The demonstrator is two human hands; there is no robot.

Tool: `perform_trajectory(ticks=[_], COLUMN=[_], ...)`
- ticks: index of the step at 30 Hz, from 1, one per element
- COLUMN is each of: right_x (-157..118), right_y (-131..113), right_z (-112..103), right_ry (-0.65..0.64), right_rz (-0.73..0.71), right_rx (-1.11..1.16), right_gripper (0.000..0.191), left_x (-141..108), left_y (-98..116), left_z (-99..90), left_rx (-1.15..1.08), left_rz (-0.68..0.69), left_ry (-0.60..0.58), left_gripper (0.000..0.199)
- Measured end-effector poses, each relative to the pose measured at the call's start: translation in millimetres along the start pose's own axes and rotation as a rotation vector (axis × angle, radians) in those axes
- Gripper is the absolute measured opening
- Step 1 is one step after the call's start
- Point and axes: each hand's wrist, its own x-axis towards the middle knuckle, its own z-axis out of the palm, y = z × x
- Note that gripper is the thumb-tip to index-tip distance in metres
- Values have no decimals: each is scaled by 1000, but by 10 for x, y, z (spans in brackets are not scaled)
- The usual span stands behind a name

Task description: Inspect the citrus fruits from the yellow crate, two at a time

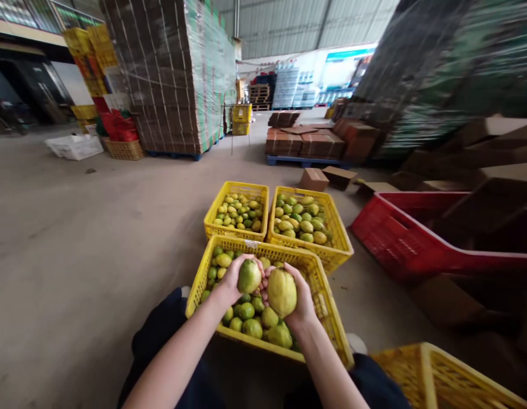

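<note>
My left hand (pixel 235 278) is closed around a greenish lemon (pixel 249 276). My right hand (pixel 303 297) grips a larger, paler, ribbed yellow-green lemon (pixel 282 292). Both fruits are held side by side above the near yellow crate (pixel 331 318), and the fingertips of the two hands come close together between them. Green and yellow lemons (pixel 252 328) lie in that crate, partly hidden by my hands and forearms.
Behind stand two more yellow crates of lemons, one at left (pixel 207 221) and one at right (pixel 340 250). A red crate (pixel 386 244) with cardboard is to the right, another yellow crate (pixel 425 369) at lower right. Wrapped pallet stacks (pixel 169 74) rise beyond.
</note>
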Motion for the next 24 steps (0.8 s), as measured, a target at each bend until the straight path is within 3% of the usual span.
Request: perform_trajectory(ticks=[7, 24], right_x=[58, 73], right_y=[33, 42], right_z=[-38, -58], right_ry=[-107, -104], right_rz=[-18, -30], right_rx=[23, 6], right_gripper=[38, 33], left_x=[-47, -57], left_y=[50, 30], left_z=[44, 45], left_rx=[58, 47], left_rz=[41, 71], left_ry=[-21, -14], left_gripper=[34, 34])
